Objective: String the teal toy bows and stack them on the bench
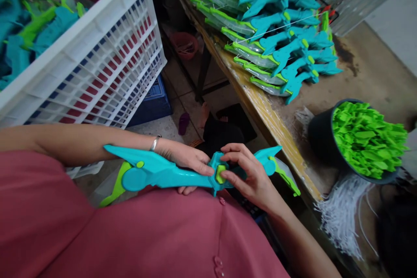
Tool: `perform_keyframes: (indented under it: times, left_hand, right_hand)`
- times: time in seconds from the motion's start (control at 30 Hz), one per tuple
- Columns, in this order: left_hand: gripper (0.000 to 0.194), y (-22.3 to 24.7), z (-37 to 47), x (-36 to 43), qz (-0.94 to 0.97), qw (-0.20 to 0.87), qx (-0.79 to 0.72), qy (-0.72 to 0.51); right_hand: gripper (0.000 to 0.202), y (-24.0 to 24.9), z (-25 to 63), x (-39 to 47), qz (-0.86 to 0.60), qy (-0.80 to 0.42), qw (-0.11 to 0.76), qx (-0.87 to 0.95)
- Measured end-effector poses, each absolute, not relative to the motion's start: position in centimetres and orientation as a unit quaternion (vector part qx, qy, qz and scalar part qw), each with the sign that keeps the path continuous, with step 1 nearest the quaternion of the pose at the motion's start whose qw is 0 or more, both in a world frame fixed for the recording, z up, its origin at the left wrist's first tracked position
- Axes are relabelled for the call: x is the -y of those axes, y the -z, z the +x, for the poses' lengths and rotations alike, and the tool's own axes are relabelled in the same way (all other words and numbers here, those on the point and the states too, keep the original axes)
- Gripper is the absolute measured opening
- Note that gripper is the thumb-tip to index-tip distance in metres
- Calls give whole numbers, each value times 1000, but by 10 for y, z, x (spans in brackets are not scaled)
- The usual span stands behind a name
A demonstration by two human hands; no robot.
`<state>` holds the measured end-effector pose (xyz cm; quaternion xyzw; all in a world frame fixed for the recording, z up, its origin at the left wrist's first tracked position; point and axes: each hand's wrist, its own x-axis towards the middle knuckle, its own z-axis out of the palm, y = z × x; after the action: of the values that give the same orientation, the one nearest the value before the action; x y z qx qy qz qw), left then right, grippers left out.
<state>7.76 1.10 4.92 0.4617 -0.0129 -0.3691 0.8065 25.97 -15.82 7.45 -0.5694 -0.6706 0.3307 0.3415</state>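
Observation:
A long teal plastic toy part (pixel 163 173), bow-like with lime-green and clear pieces at both ends, lies crosswise in front of my body. My left hand (pixel 187 160) grips it just left of its middle, thumb on top and some fingertips showing underneath. At the centre hub sits a small lime-green plastic piece (pixel 220 174). My right hand (pixel 249 176) pinches around that piece, thumb on its lower right and forefinger at the upper side. Whether the green piece is fully seated in the hub, I cannot tell.
A white plastic crate (pixel 143 21) of similar teal and green parts stands at left. On the worktable (pixel 355 65) lie rows of teal toy parts (pixel 286 30), a dark bucket (pixel 321 132) of green pieces (pixel 368 139) and a bundle of white strings (pixel 343 213).

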Motion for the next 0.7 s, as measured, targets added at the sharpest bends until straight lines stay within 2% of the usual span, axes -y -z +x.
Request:
perform_keyframes:
  times: [0.13, 0.23, 0.3, 0.4, 0.7]
  left_hand:
    - [50, -50, 83, -9, 537, 755, 1, 376]
    - [48, -50, 89, -2, 676, 652, -52, 338]
    - [53, -51, 93, 4, 733, 594, -97, 317]
    - [55, -53, 97, 15, 746, 563, -145, 324]
    - [41, -47, 95, 37, 744, 576, -185, 283]
  right_hand:
    - [50, -76, 263, 162, -587, -409, 259, 649]
    - [50, -77, 262, 161, -589, -465, 186, 634]
    - [47, -76, 262, 159, -586, -477, 184, 629]
    - [41, -72, 261, 159, -577, -485, 210, 623]
    - [32, -65, 259, 166, -582, -477, 221, 621]
